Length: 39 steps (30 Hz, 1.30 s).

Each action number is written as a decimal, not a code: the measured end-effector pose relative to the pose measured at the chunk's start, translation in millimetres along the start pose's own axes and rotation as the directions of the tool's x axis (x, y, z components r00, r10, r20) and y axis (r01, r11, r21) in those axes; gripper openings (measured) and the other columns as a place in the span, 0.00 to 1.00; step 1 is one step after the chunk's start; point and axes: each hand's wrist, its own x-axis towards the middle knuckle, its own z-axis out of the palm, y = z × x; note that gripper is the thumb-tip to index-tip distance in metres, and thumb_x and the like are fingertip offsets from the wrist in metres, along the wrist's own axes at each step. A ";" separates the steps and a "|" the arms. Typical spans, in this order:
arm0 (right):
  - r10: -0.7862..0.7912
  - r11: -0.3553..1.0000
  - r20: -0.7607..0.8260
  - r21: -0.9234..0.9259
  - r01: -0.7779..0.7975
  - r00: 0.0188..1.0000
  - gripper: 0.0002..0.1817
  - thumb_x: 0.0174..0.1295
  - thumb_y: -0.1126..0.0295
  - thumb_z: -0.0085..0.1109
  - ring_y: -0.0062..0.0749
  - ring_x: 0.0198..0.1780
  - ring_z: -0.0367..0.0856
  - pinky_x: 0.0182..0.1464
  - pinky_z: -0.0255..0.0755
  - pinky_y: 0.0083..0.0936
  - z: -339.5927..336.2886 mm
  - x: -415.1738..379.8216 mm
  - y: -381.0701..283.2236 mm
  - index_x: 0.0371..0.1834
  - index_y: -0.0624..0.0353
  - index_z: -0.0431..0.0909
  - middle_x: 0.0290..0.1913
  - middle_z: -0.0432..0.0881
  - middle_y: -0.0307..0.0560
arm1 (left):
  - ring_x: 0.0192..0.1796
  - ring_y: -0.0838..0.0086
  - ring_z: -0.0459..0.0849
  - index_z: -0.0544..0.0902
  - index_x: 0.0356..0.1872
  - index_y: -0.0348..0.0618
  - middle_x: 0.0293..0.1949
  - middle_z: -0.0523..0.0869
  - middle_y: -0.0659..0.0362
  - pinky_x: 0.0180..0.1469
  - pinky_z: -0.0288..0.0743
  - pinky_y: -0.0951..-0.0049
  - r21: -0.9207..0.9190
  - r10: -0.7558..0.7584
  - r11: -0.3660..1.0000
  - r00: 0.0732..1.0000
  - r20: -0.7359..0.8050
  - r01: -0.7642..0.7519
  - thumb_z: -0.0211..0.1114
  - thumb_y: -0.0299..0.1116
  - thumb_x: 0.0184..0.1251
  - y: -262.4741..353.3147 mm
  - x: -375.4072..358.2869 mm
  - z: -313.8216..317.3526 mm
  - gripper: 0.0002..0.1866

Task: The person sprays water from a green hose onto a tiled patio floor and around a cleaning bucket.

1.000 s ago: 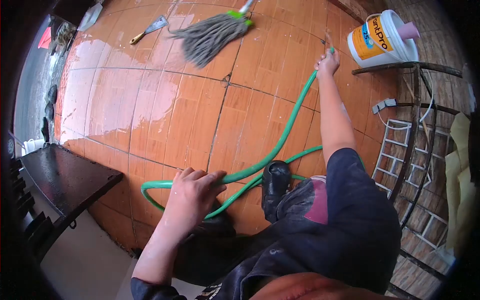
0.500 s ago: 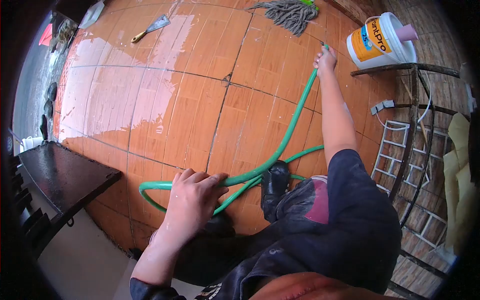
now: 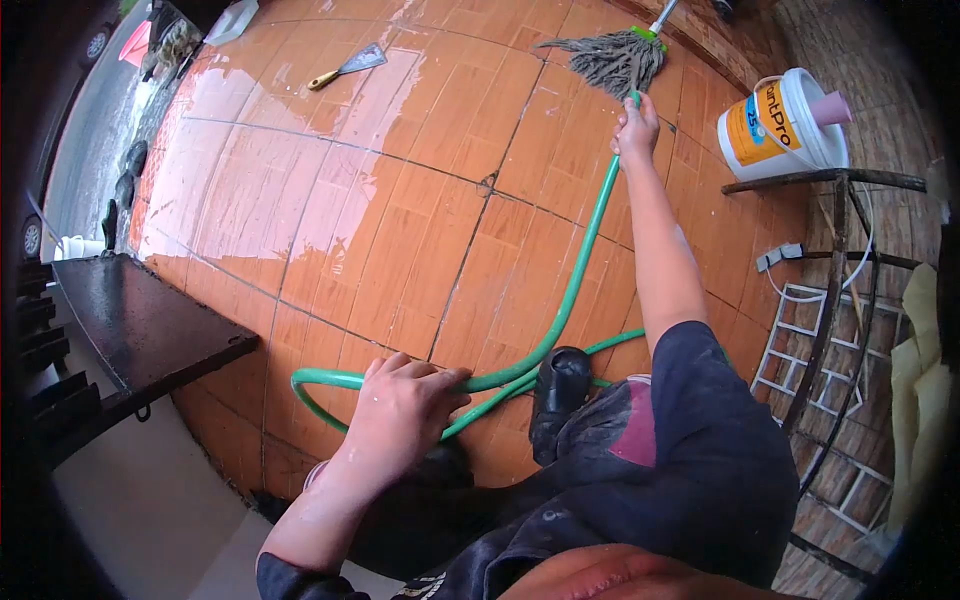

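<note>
One green hose (image 3: pixel 575 275) — two hands, apparently.

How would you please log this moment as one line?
left hand: grips green rubber hose | right hand: holds hose end | grey string mop: ahead

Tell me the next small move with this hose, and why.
Probably feed slack forward with the left hand: the right hand holds the green hose tip stretched out close to the mop head, while a loop lies by the black boot.
</note>
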 end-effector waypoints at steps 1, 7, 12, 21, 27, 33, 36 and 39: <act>-0.031 0.999 0.064 -0.013 0.032 0.997 0.11 0.72 0.64 0.50 0.18 0.13 0.60 0.09 0.51 0.21 1.9 0.7 -3.8 0.55 0.44 0.69 0.23 0.66 0.34 | 0.32 0.62 0.77 0.87 0.46 0.46 0.25 0.83 0.57 0.39 0.69 0.63 0.002 -0.004 1.000 1.000 -0.006 0.004 0.71 0.34 0.56 0.5 -1.0 -0.5 0.15; -0.094 0.995 0.063 0.019 0.093 0.994 0.11 0.72 0.64 0.50 0.18 0.12 0.59 0.09 0.48 0.22 17.5 -1.3 -26.8 0.56 0.45 0.68 0.23 0.67 0.35 | 0.33 0.61 0.78 0.87 0.45 0.46 0.25 0.83 0.58 0.40 0.70 0.62 -0.013 -0.034 0.999 0.999 0.002 0.034 0.71 0.34 0.55 4.8 -5.8 -0.9 0.15; -0.132 0.989 0.010 0.070 0.131 0.991 0.12 0.72 0.65 0.50 0.18 0.12 0.60 0.09 0.48 0.22 28.6 -9.9 -44.0 0.57 0.46 0.67 0.24 0.68 0.36 | 0.33 0.61 0.79 0.88 0.44 0.47 0.25 0.83 0.58 0.39 0.69 0.61 -0.018 -0.046 0.999 0.999 -0.006 0.046 0.72 0.34 0.55 2.7 -8.8 -2.1 0.14; -0.215 0.972 0.053 0.108 0.209 0.975 0.09 0.73 0.65 0.50 0.16 0.13 0.59 0.09 0.48 0.20 38.2 -22.8 -75.0 0.54 0.45 0.68 0.22 0.66 0.34 | 0.32 0.61 0.78 0.88 0.44 0.46 0.26 0.84 0.58 0.39 0.69 0.62 -0.018 -0.042 0.999 0.999 0.008 0.042 0.72 0.34 0.54 2.8 -10.5 -3.2 0.15; -0.238 0.966 0.072 0.123 0.228 0.969 0.10 0.73 0.65 0.50 0.16 0.12 0.59 0.09 0.48 0.19 42.4 -24.9 -84.5 0.55 0.45 0.66 0.22 0.66 0.33 | 0.39 0.61 0.80 0.87 0.43 0.47 0.32 0.86 0.57 0.43 0.70 0.61 -0.034 -0.091 0.995 0.993 0.081 0.094 0.70 0.36 0.57 3.7 -10.3 -7.6 0.13; -0.231 0.971 0.088 0.078 0.225 0.969 0.11 0.73 0.65 0.50 0.16 0.13 0.60 0.09 0.51 0.18 42.5 -26.1 -84.6 0.55 0.46 0.65 0.24 0.66 0.34 | 0.32 0.60 0.78 0.88 0.44 0.46 0.26 0.84 0.56 0.37 0.71 0.61 -0.051 -0.011 0.999 1.000 -0.008 0.010 0.72 0.32 0.53 -1.1 -11.8 -4.4 0.16; -0.219 0.974 0.078 0.077 0.214 0.972 0.11 0.72 0.65 0.50 0.16 0.14 0.60 0.10 0.52 0.18 40.6 -22.4 -81.8 0.55 0.47 0.65 0.25 0.67 0.35 | 0.32 0.60 0.78 0.88 0.44 0.45 0.26 0.84 0.56 0.38 0.71 0.61 -0.057 -0.018 0.998 1.000 0.000 0.018 0.72 0.32 0.53 0.3 -12.7 -5.7 0.16; -0.170 0.985 0.090 0.023 0.168 0.981 0.14 0.72 0.66 0.49 0.18 0.14 0.61 0.10 0.54 0.21 34.4 -11.9 -69.2 0.58 0.49 0.63 0.26 0.69 0.39 | 0.32 0.61 0.78 0.88 0.44 0.45 0.26 0.84 0.56 0.38 0.72 0.62 -0.047 -0.011 0.999 1.000 0.002 0.011 0.72 0.33 0.53 0.0 -13.4 -7.1 0.15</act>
